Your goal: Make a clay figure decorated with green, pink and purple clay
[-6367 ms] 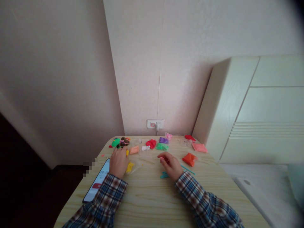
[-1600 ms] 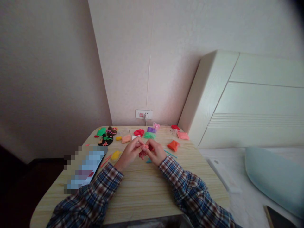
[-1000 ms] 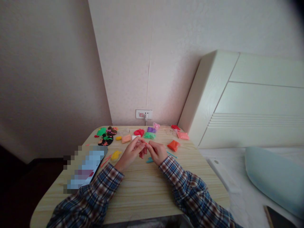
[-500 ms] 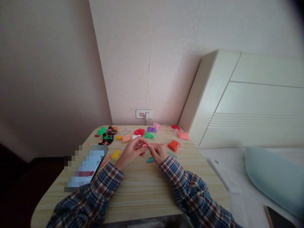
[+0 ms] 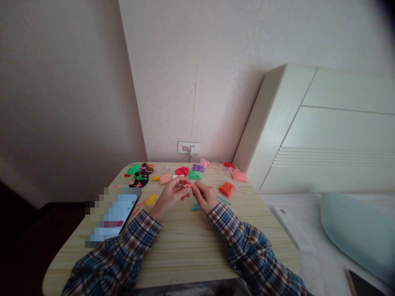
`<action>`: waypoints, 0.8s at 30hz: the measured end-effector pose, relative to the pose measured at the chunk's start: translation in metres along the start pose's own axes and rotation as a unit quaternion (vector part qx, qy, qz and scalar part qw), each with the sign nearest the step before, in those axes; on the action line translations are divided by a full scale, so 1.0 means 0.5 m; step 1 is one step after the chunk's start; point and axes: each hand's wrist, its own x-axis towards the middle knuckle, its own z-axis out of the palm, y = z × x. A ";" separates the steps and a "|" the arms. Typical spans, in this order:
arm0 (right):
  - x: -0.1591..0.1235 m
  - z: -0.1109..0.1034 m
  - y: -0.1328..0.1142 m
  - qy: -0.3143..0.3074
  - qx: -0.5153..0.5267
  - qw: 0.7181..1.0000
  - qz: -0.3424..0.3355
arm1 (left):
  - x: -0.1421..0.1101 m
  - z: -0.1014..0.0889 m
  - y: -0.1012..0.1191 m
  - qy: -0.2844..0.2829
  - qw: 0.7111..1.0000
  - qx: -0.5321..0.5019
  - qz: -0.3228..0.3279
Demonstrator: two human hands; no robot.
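A small piece of coral modelling clay (image 5: 188,186) is pinched between the thumb and fingers of my left hand (image 5: 171,195). At its right end, the thumb and forefinger of my right hand (image 5: 206,199) press together on the same piece. Both hands are raised a little over the table and nearly meet; the fingers hide part of the clay. Beneath my right hand lies a blue tool (image 5: 195,207), partly covered, with a thin blue stick (image 5: 224,200) to its right. A yellow clay lump (image 5: 151,200) is close to my left wrist.
Packs of clay lie at the back: peach (image 5: 165,179), red (image 5: 182,170), green (image 5: 196,175), purple (image 5: 198,167), coral (image 5: 239,176). An orange pack (image 5: 227,189) sits right of my hands. Shaped clay on a black disc (image 5: 142,181) and a phone-like screen (image 5: 115,216) are at left.
My fingers have shifted slightly around the coral clay, and more of it shows now. The whole view has moved a little; the things on the table lie as before.
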 end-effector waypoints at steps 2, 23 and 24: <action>-0.001 0.001 0.002 0.001 0.006 1.000 0.003 | 0.000 -0.001 0.000 0.009 0.999 -0.030 -0.014; -0.005 0.003 -0.006 -0.071 0.027 0.995 -0.070 | -0.006 -0.004 0.008 -0.001 0.987 -0.154 -0.040; -0.006 0.005 -0.003 -0.070 0.022 0.995 -0.070 | -0.006 -0.005 0.008 -0.001 0.987 -0.154 -0.035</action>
